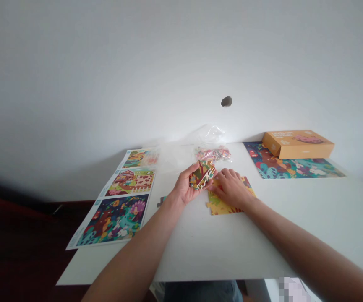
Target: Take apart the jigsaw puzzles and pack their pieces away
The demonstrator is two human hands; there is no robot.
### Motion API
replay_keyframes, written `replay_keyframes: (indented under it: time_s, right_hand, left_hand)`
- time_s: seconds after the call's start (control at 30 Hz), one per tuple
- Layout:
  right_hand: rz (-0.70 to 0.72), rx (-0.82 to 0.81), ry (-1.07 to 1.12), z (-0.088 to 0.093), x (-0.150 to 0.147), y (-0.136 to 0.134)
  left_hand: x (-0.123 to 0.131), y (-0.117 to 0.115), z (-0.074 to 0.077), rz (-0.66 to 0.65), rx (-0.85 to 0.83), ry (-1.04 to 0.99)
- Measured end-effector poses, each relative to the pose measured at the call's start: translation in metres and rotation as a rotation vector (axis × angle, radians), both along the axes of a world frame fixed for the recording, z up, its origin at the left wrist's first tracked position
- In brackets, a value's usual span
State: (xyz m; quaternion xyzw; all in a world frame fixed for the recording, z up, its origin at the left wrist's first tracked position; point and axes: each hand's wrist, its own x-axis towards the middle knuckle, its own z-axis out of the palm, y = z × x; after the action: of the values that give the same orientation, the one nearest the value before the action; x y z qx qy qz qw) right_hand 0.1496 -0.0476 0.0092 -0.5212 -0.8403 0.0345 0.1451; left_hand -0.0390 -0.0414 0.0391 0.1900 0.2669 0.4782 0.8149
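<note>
Stack of puzzle pieces [202, 174] sat in the left hand [186, 187], above counter centre, just in front of the clear bag. Left hand was palm up, fingers curled around the stack, thumb on the near edge; forearm ran in from lower left, wrist slightly raised. Right hand [229, 187] lay palm down, fingers bent and close together, fingertips touching the right edge of the stack; could not tell if it pinched a piece. Right forearm came in from lower right, low over the counter [294, 235].

Under the right hand lay a part-built orange puzzle [222, 206], flat on the counter. One loose piece [161, 201] lay just left of the left wrist. Clear plastic bag [213, 151] with more pieces sat behind the hands, near the wall. Picture sheet [118, 201] with three scenes lay along the left counter edge. Finished dark-blue puzzle [291, 168] lay at right rear, an orange box [297, 144] resting on its back part.
</note>
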Motion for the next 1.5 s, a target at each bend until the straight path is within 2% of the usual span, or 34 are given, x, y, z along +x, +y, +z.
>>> replay_keyframes:
  time_s: [0.13, 0.3, 0.43, 0.57, 0.67, 0.8, 0.93, 1.03, 1.27, 1.5]
  right_hand:
    - [-0.062, 0.046, -0.015, -0.003, -0.006, 0.001]
    - [-0.068, 0.066, -0.009, -0.001, -0.003, 0.002]
    - [-0.079, 0.0, 0.036, 0.0, -0.003, 0.004]
    - [-0.172, -0.061, 0.099, 0.001, -0.003, 0.004]
    - [-0.226, -0.037, 0.226, 0.004, 0.0, 0.004]
    - [-0.302, -0.011, 0.388, 0.006, 0.005, 0.006]
    - [-0.357, -0.012, 0.397, 0.006, 0.006, 0.007]
    - [-0.351, -0.012, 0.437, 0.007, 0.007, 0.007]
    - [-0.331, 0.043, 0.723, 0.005, 0.011, 0.008]
    - [-0.196, 0.29, 0.811, 0.001, 0.004, 0.008]
  left_hand:
    - [0.002, 0.002, -0.001, 0.068, -0.022, 0.019]
    - [0.004, 0.007, -0.005, 0.273, 0.045, 0.142]
    - [0.006, 0.011, -0.011, 0.423, 0.087, 0.311]
    - [0.011, 0.011, -0.015, 0.459, 0.078, 0.435]
    - [0.014, 0.007, -0.014, 0.424, 0.13, 0.493]
    - [0.019, -0.002, -0.013, 0.216, 0.231, 0.514]
    - [0.022, -0.008, -0.012, 0.077, 0.305, 0.56]
    - [0.022, -0.009, -0.013, 0.075, 0.326, 0.594]
    - [0.023, -0.007, -0.019, 0.107, 0.307, 0.627]
    - [0.029, -0.015, -0.015, 0.011, 0.521, 0.73]
